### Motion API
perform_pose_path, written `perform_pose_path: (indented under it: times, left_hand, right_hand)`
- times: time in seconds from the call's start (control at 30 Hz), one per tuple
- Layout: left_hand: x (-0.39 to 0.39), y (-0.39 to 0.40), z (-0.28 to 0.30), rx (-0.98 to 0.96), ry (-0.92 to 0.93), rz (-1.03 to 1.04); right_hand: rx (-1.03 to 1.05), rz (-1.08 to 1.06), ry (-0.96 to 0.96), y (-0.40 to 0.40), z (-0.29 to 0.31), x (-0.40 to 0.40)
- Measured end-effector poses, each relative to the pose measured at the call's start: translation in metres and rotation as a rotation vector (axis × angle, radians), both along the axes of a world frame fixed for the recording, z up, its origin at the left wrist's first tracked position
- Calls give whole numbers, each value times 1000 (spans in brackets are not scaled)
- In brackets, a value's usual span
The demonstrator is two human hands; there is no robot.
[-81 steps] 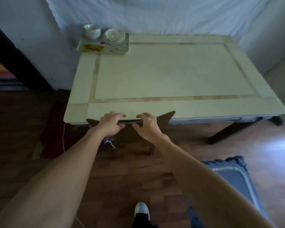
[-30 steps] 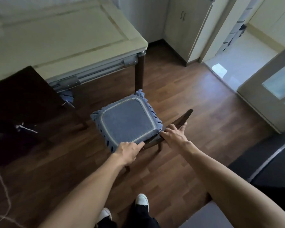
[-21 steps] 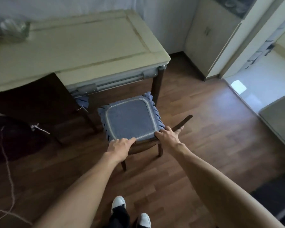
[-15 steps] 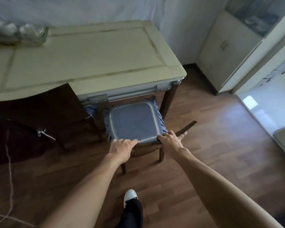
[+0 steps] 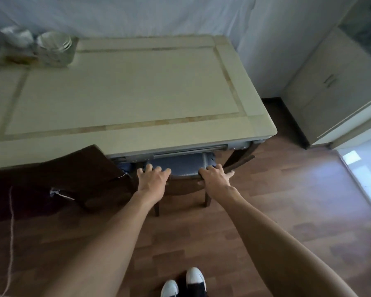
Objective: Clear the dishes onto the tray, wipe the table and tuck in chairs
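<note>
A dark wooden chair [image 5: 186, 186] with a blue seat cushion [image 5: 178, 166] stands mostly under the cream table [image 5: 124, 93] at its near right end. My left hand [image 5: 152, 179] and my right hand [image 5: 215, 175] both grip the curved top of the chair's backrest. Only a strip of the cushion shows below the table edge. A second dark chair [image 5: 58, 174] stands pushed in to the left. A tray [image 5: 33, 56] with a cup and bowls sits at the table's far left corner, blurred.
A white cabinet [image 5: 330, 86] stands at the right against the wall. Wooden floor [image 5: 287, 200] spreads to the right, with bright tiles beyond. A thin cord [image 5: 11, 232] trails on the floor at the left. My shoes [image 5: 184, 284] are at the bottom.
Both hands have pushed the blue-cushioned chair forward from open floor to under the table, so most of the cushion is now hidden. The view has swung back to face the table.
</note>
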State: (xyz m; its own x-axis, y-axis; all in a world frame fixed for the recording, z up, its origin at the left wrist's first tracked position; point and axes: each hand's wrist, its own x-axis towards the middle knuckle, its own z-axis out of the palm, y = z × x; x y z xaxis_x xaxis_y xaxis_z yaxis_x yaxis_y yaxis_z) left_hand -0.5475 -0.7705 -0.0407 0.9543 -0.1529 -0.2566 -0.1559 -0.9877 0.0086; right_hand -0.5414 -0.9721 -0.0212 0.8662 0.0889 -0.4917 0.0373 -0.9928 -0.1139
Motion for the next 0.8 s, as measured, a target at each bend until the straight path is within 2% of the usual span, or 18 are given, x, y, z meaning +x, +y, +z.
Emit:
perform_pose_path:
  times: [0.3, 0.57, 0.67, 0.8]
  left_hand:
    - [98, 7, 0, -62, 32, 22]
    - [120, 15, -8, -64, -6, 6]
    - [122, 13, -2, -98, 44, 23]
    - [127, 17, 31, -269, 265, 74]
  right_hand:
    - [6, 54, -8, 3, 2, 103]
    - [-55, 53, -9, 9, -6, 123]
    - [-61, 55, 0, 9, -6, 124]
    - [-17, 73, 64, 8, 6, 124]
